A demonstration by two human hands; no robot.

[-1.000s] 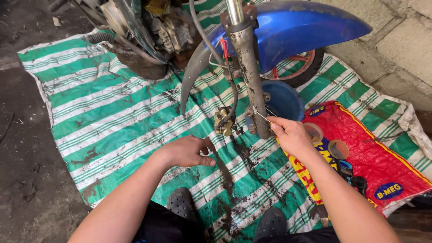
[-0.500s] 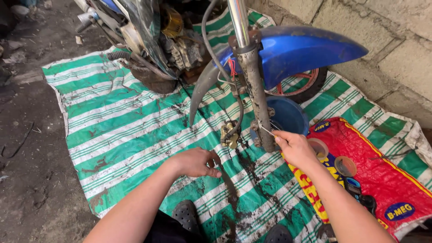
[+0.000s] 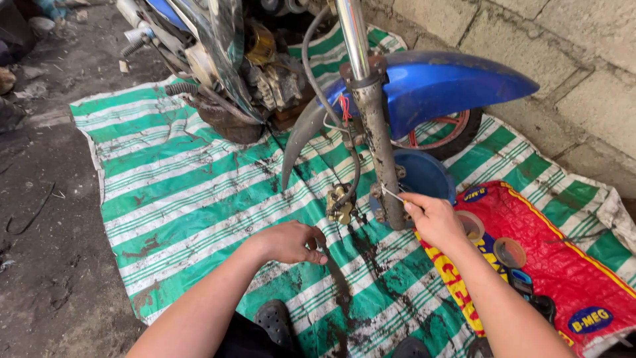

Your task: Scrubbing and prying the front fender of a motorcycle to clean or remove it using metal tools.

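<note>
A dirty front fork leg (image 3: 379, 152) of a motorcycle stands upright under a blue fender (image 3: 450, 83). My right hand (image 3: 434, 219) pinches a thin metal pin (image 3: 392, 193) whose tip touches the fork's lower end. A brass-coloured brake caliper (image 3: 339, 204) dangles on its hose just left of the fork. My left hand (image 3: 288, 242) rests on the green-and-white striped tarp (image 3: 179, 192), fingers curled under, nothing visible in it.
A blue bowl (image 3: 427, 176) sits behind the fork, beside a wheel with a red rim (image 3: 445, 136). The engine (image 3: 265, 73) is at the back. A red sack (image 3: 570, 272) at right carries round lids (image 3: 510, 252). Concrete block wall (image 3: 583, 40) behind; black sandals (image 3: 271, 321) below.
The view has shifted slightly. My right hand stays at the fork's lower end with the pin. My left hand stays curled on the tarp.
</note>
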